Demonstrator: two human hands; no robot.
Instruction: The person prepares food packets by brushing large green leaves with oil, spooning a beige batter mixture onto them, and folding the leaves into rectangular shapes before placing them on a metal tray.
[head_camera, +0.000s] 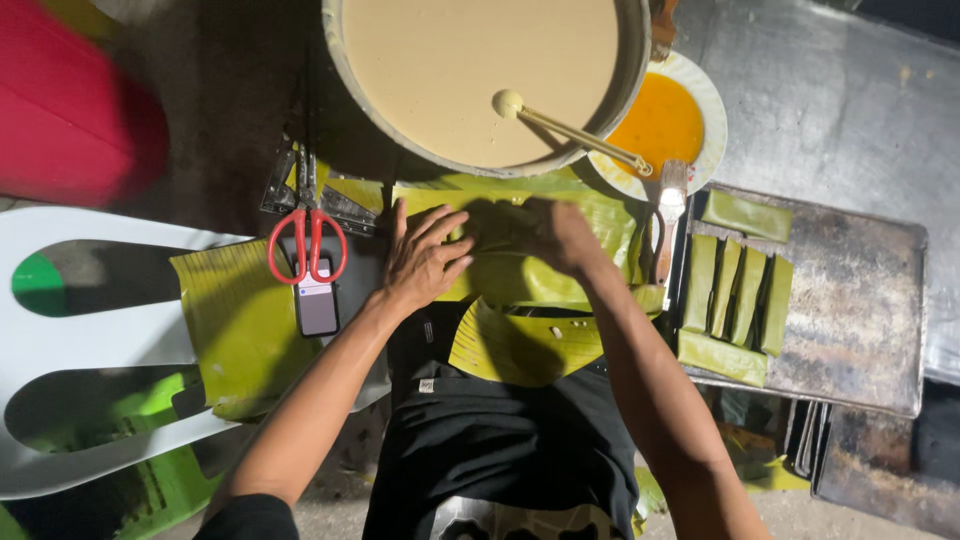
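Note:
My left hand (420, 258) lies flat with fingers spread on a green banana leaf (520, 275) in front of me. My right hand (560, 235) presses on the same leaf, its fingers curled over a fold. More leaf pieces (520, 350) lie beneath, toward my lap. Just beyond the leaf stands a large pot of pale batter (480, 75) with a ladle (560, 125) resting in it.
Red-handled scissors (308, 245) and a phone (318, 305) lie left on another leaf (240, 330). A bowl of orange liquid (665, 125) sits right of the pot, a brush (668, 215) beside it. A metal tray (850, 300) holds several folded leaf parcels (735, 290). White plastic chair (90, 350) at left.

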